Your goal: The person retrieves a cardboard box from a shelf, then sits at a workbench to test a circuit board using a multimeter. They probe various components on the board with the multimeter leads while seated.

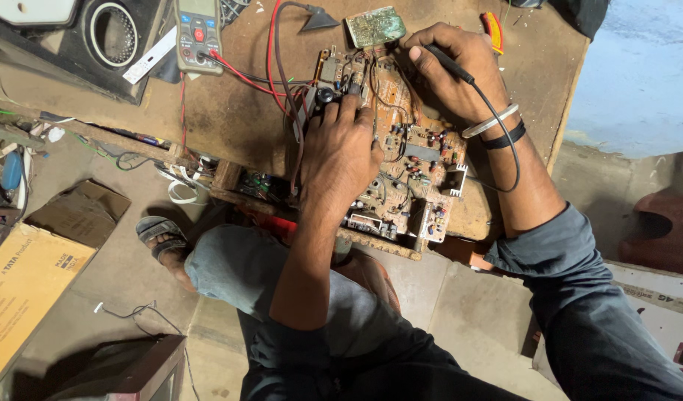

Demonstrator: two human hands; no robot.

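Observation:
A brown circuit board (415, 160) crowded with components lies on a low wooden table (230, 111). My left hand (343, 152) rests on the board's left half, its fingers closed on a probe with a red lead near the top edge. My right hand (453, 70) sits at the board's upper right and grips a black probe (447, 61) whose black wire (505, 126) loops down past my wrist. A small green circuit board (375, 26) lies just above the big one.
A grey multimeter (198, 33) with red and black leads lies at the table's top left, near a roll of tape (112, 33). Cardboard boxes (29, 282) and a sandalled foot (159, 238) are on the floor at left. The table's right edge ends near a blue wall.

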